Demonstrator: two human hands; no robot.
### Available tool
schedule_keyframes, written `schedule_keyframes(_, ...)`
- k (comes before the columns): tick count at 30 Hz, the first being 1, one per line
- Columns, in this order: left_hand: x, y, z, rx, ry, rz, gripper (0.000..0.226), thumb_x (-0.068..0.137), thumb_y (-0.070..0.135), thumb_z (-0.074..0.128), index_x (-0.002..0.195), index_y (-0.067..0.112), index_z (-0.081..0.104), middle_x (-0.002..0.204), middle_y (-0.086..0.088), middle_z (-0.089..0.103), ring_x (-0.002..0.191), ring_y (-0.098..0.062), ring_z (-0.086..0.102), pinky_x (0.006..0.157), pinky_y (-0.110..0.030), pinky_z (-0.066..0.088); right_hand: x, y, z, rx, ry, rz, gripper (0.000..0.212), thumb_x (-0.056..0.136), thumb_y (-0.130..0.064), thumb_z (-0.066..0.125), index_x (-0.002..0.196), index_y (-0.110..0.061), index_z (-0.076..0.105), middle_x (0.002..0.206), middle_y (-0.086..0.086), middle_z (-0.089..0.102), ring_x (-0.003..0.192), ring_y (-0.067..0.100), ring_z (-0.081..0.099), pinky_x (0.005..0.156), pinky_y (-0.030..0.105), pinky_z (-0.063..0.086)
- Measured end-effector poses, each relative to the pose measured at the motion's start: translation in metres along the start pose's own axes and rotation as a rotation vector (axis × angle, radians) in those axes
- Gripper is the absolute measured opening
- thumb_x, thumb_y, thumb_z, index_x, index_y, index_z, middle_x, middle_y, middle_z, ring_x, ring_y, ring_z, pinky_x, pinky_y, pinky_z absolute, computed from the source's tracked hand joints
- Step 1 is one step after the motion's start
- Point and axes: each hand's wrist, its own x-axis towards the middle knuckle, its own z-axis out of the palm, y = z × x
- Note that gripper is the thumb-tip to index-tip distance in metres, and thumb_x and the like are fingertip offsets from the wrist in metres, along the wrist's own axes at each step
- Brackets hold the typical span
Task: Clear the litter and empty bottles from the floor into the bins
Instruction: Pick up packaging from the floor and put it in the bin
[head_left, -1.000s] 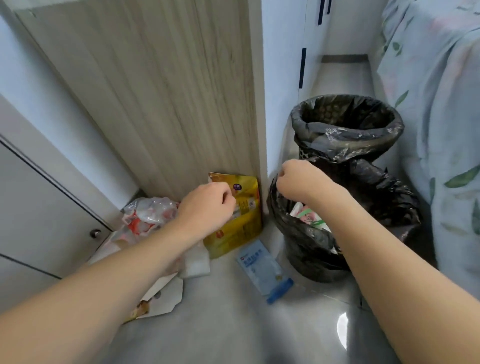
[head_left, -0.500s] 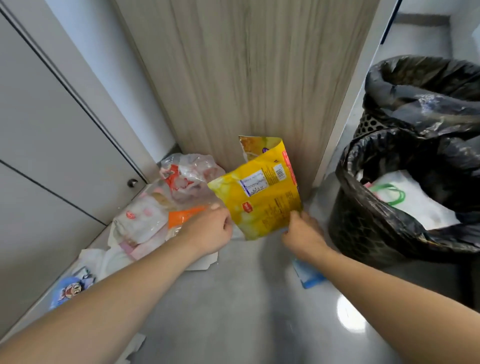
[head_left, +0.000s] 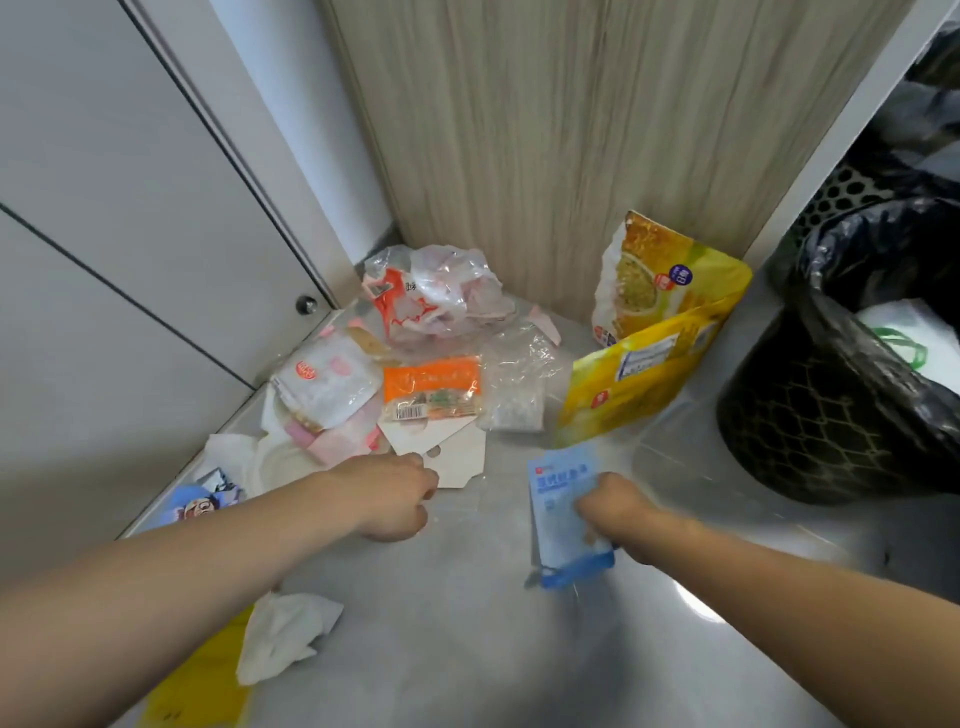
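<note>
My right grip (head_left: 608, 506) is clamped on a flat blue pouch (head_left: 563, 512), thin and glossy with a darker blue strip at its near end, lifted a little off the smooth grey floor (head_left: 467, 649). That arm reaches forward, knuckles up, fingers curled round the pouch's edge. My left grip (head_left: 397, 499) hangs low over the floor with fingers curled in, holding nothing I can see, just beside a flat white card piece (head_left: 452, 457). Beyond lie crinkled clear plastic (head_left: 436, 291), an orange wrapper (head_left: 431, 387) and a soft white packet (head_left: 327, 382). A stiff yellow bag (head_left: 644, 364) leans folded against the wood-grain panel (head_left: 571, 130). A crumpled tissue (head_left: 285, 636) sits under my left forearm. The bin (head_left: 810, 415), lined with shiny black film, stands to the right.
</note>
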Motion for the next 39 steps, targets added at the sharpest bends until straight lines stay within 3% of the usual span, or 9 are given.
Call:
schedule_keyframes(5, 0.011, -0.02, 0.038, -0.046, 0.17, -0.063, 0.039, 0.088, 0.027, 0.049, 0.125, 0.018, 0.051, 0.128, -0.003, 0.049, 0.115, -0.024, 0.05, 0.088, -0.037, 0.049, -0.034, -0.04, 0.012, -0.279, -0.249, -0.171, 0.026, 0.088, -0.009, 0.044, 0.109, -0.005, 0.059, 0.103, 0.009, 0.058, 0.099, 0.026, 0.059, 0.084, 0.033, 0.05)
schedule_keyframes(13, 0.045, 0.016, 0.037, 0.183, 0.435, -0.052, 0.037, 0.095, 0.033, 0.045, 0.127, 0.014, 0.047, 0.125, -0.009, 0.05, 0.109, -0.028, 0.051, 0.086, -0.039, 0.041, -0.044, -0.071, -0.019, -0.482, -0.16, -0.234, 0.026, 0.094, -0.012, 0.041, 0.117, -0.007, 0.053, 0.117, 0.013, 0.058, 0.104, 0.027, 0.058, 0.075, 0.03, 0.048)
schedule_keyframes(21, 0.063, 0.013, 0.022, 0.608, 0.341, -0.036, 0.028, 0.096, 0.018, 0.041, 0.118, 0.009, 0.057, 0.111, -0.011, 0.059, 0.099, -0.029, 0.052, 0.086, -0.04, 0.037, -0.052, -0.072, -0.035, -0.501, -0.204, -0.224, 0.032, 0.097, -0.013, 0.038, 0.126, -0.008, 0.051, 0.129, 0.015, 0.055, 0.116, 0.03, 0.055, 0.09, 0.033, 0.047)
schedule_keyframes(24, 0.045, 0.011, -0.003, 0.207, 0.572, -0.088, 0.027, 0.094, 0.022, 0.044, 0.109, 0.012, 0.064, 0.108, -0.009, 0.065, 0.103, -0.03, 0.056, 0.089, -0.038, 0.038, -0.057, -0.08, -0.052, -0.632, -0.29, -0.242, 0.033, 0.096, -0.013, 0.039, 0.124, -0.008, 0.054, 0.126, 0.012, 0.058, 0.111, 0.027, 0.057, 0.088, 0.032, 0.046)
schedule_keyframes(26, 0.022, 0.009, -0.024, -0.167, 0.853, -0.128, 0.017, 0.091, 0.022, 0.048, 0.084, 0.013, 0.061, 0.085, -0.007, 0.064, 0.087, -0.031, 0.058, 0.072, -0.037, 0.039, -0.059, -0.089, -0.071, -0.696, -0.29, -0.274, 0.029, 0.096, -0.015, 0.041, 0.118, -0.01, 0.058, 0.115, 0.009, 0.061, 0.099, 0.023, 0.058, 0.079, 0.03, 0.046)
schedule_keyframes(30, -0.016, -0.005, -0.064, -0.94, 0.885, -0.265, 0.023, 0.093, 0.021, 0.047, 0.073, 0.01, 0.05, 0.068, -0.01, 0.052, 0.065, -0.029, 0.049, 0.058, -0.041, 0.037, -0.074, -0.115, -0.112, -0.785, -0.211, -0.334, 0.026, 0.093, -0.016, 0.047, 0.111, -0.009, 0.064, 0.099, 0.006, 0.063, 0.087, 0.022, 0.059, 0.063, 0.027, 0.044)
schedule_keyframes(32, -0.035, -0.005, -0.086, -1.109, 0.937, -0.234, 0.016, 0.089, 0.025, 0.049, 0.087, 0.013, 0.059, 0.077, -0.017, 0.061, 0.064, -0.03, 0.055, 0.063, -0.049, 0.049, -0.09, -0.13, -0.135, -0.783, -0.184, -0.369, 0.025, 0.092, -0.021, 0.052, 0.11, -0.009, 0.064, 0.098, 0.006, 0.065, 0.088, 0.024, 0.062, 0.066, 0.03, 0.049)
schedule_keyframes(35, -0.058, 0.012, -0.124, -1.291, 1.04, -0.136, 0.007, 0.096, 0.015, 0.049, 0.095, 0.013, 0.055, 0.078, -0.011, 0.064, 0.056, -0.02, 0.056, 0.047, -0.028, 0.048, -0.119, -0.146, -0.182, -0.596, -0.138, -0.425, 0.021, 0.092, -0.023, 0.058, 0.105, -0.008, 0.066, 0.105, 0.014, 0.069, 0.1, 0.032, 0.065, 0.085, 0.043, 0.053)
schedule_keyframes(39, -0.079, 0.053, -0.183, -1.314, 1.17, 0.059, 0.012, 0.097, 0.009, 0.047, 0.089, 0.015, 0.054, 0.078, -0.014, 0.066, 0.054, -0.031, 0.06, 0.042, -0.029, 0.045, -0.159, -0.147, -0.256, -0.248, 0.031, -0.472, 0.014, 0.093, -0.008, 0.057, 0.096, -0.004, 0.069, 0.096, 0.016, 0.073, 0.083, 0.029, 0.069, 0.081, 0.043, 0.055)
